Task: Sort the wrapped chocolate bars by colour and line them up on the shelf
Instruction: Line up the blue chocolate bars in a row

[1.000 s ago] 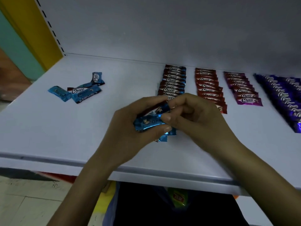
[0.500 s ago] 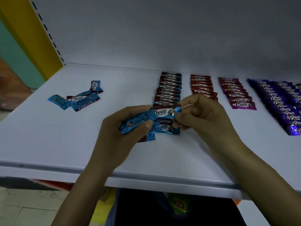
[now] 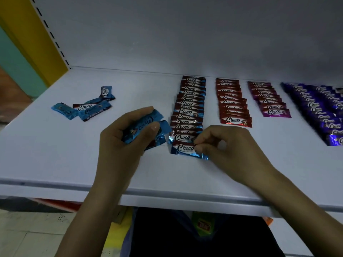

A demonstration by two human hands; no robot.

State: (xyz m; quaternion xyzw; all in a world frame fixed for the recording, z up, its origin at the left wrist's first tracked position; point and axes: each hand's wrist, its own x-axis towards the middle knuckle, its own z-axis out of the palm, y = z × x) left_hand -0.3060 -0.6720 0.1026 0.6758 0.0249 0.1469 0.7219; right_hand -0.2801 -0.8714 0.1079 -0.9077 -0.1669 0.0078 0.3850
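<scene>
My left hand grips a small bunch of blue wrapped bars above the white shelf. My right hand pinches the right side of one blue bar, which lies flat at the near end of the blue row. To the right of that row run a red row, a pink-purple row and a wide dark purple block. A loose heap of blue bars lies at the left of the shelf.
The shelf's grey back panel rises behind the rows, and a yellow upright stands at the left. The shelf's front edge runs under my wrists, with floor tiles and packaged goods below.
My right hand has drawn one blue bar out of the bunch and brought it down onto the near end of the blue row. My left hand has shifted left with the others.
</scene>
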